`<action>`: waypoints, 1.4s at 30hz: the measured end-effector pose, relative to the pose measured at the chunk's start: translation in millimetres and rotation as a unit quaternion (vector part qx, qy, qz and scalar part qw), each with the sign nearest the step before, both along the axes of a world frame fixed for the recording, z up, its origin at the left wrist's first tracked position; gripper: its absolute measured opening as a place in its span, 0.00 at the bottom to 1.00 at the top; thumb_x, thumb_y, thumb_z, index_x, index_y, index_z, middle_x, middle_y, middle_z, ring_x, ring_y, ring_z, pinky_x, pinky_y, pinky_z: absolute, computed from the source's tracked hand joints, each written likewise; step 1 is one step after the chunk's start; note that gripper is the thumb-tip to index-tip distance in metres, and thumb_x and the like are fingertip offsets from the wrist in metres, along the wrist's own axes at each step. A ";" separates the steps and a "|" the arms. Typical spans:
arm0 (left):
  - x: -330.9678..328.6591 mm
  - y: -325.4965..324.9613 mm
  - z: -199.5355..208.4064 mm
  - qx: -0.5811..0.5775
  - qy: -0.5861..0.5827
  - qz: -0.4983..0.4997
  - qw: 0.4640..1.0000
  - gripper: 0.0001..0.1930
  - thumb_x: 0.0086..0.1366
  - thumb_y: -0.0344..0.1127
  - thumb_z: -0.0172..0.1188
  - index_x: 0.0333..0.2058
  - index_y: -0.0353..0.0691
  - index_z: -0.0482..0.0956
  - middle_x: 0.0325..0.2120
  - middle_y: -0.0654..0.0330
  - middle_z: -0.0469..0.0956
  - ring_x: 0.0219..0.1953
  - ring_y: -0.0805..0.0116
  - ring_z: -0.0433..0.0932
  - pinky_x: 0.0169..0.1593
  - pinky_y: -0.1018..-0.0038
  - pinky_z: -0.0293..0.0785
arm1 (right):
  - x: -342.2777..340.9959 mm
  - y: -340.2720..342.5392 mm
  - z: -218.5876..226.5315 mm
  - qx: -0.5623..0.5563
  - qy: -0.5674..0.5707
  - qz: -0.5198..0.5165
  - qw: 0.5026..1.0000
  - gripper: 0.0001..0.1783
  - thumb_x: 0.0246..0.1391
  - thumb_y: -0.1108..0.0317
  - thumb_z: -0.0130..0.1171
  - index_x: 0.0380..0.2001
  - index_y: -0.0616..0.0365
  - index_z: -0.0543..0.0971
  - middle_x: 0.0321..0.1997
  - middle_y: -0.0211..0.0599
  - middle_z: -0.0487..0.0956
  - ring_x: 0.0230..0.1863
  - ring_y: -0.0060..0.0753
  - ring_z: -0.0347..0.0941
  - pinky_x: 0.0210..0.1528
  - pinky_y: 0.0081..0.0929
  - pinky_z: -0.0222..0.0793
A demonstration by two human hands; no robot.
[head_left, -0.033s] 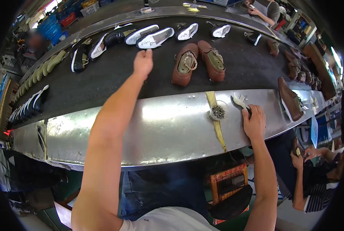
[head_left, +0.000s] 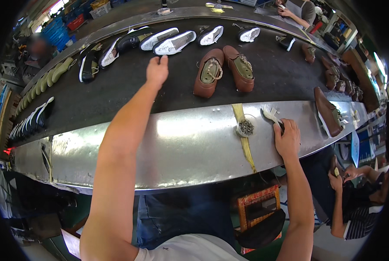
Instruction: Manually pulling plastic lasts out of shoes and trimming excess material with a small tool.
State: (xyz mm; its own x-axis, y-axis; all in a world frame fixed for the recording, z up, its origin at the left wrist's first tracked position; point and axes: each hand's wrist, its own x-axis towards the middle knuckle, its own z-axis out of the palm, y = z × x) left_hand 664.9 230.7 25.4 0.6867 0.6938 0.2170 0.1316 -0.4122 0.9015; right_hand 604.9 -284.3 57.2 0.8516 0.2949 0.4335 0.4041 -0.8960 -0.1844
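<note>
My left hand (head_left: 157, 71) reaches over the dark belt, thumb and finger apart, nothing visible between them. Just beyond its fingertips lies a shoe with a white-edged sole (head_left: 174, 43) turned up; contact cannot be made out. My right hand (head_left: 287, 138) rests on the metal ledge (head_left: 181, 143), its fingers wrapped round the dark handle of a hand tool with a curved silver head (head_left: 271, 114). Left of that tool, a small round cup of metal tacks (head_left: 246, 127) stands on a yellow strip (head_left: 248, 152). Two brown shoes (head_left: 209, 74) stand between my hands on the belt.
More white-soled shoes (head_left: 211, 35) line the belt's far side. Olive shoe forms (head_left: 63, 69) and black-and-white pieces (head_left: 33, 119) sit at left. A brown shoe (head_left: 328, 112) leans on the ledge at right. Co-workers' hands (head_left: 336, 179) work at lower right.
My left hand has drawn back slightly toward me and left, and its thumb and finger now show apart. The shoes on the belt have shifted slightly left. My right hand stays put.
</note>
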 end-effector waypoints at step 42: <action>-360.3 44.8 130.3 0.183 0.289 -0.084 0.936 0.37 0.53 0.66 0.70 0.38 0.30 0.85 0.47 0.39 0.75 0.52 0.46 0.77 0.54 0.61 0.74 | -9.6 15.5 -13.4 0.014 -0.001 0.026 1.000 0.18 0.61 0.58 0.59 0.48 0.60 0.77 0.47 0.48 0.78 0.51 0.56 0.72 0.54 0.48 0.66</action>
